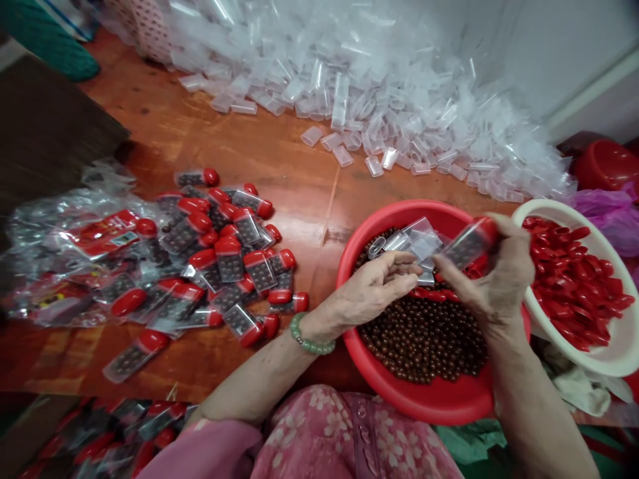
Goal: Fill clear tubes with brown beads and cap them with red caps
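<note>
Reddish-brown wooden surface [312, 183] (shiny in patches) | red-capped containers [229, 259] | clear bags [42, 223] | clear sleeves [342, 156] | red basin [439, 402]

The left forearm [259, 386] slants up and to the right, bare to the elbow, and the left hand [382, 283] is loosely open, its back showing, fingers together and slightly bent, pointing toward the right hand [499, 286]. The right forearm [539, 406] rises up and to the left; its hand is partly blurred, the thumb stretched left and the fingers curled above. The hands are apart
</note>
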`<state>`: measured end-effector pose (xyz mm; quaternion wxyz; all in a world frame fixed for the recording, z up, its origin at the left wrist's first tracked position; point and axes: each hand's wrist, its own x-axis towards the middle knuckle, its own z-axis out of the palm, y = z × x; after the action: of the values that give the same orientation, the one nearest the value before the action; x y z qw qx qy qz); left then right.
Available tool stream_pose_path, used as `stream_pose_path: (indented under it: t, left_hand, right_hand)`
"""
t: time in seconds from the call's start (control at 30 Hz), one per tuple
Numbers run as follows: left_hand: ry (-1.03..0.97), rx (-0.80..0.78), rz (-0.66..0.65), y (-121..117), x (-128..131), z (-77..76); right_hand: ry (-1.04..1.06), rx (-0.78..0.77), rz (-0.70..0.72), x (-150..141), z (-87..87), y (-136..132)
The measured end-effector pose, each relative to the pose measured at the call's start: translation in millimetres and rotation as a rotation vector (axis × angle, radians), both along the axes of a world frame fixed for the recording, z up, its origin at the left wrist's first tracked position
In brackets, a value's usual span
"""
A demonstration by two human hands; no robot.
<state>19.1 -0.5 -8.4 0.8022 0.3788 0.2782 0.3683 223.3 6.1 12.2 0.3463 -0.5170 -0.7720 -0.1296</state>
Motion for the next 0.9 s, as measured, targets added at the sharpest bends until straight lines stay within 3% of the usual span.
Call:
stream_pose_path:
  t: [0.07,0.17,0.27,0.6,0.9]
  left_hand:
    - [0.005,0.031,0.086,-0.3,0.7,-1.3]
    - [0.011,0.089,0.222,-0.2,2.1,-6.1]
    - [0.020,0.115,0.284,-0.2,3.0,-11.4]
    - [-0.075,0.139,0.074,1.5,2.4,-9.9]
    - [-0.063,0.086,0.009,0.1,5.9,-0.5]
  right_hand:
    - [-0.058,0.065,0.013,0.8,-1.7,1.0]
    - [-0.211,-0.067,0.270,-5.9,-7.3,1.5]
    - [-0.123,-0.054,0.141,-12.1,-10.6,2.5]
    - [-0.072,-0.221,0.283,-17.5,-12.9,3.2]
    - [-0.090,-0.168,0.291,-15.4,-9.2,-2.9]
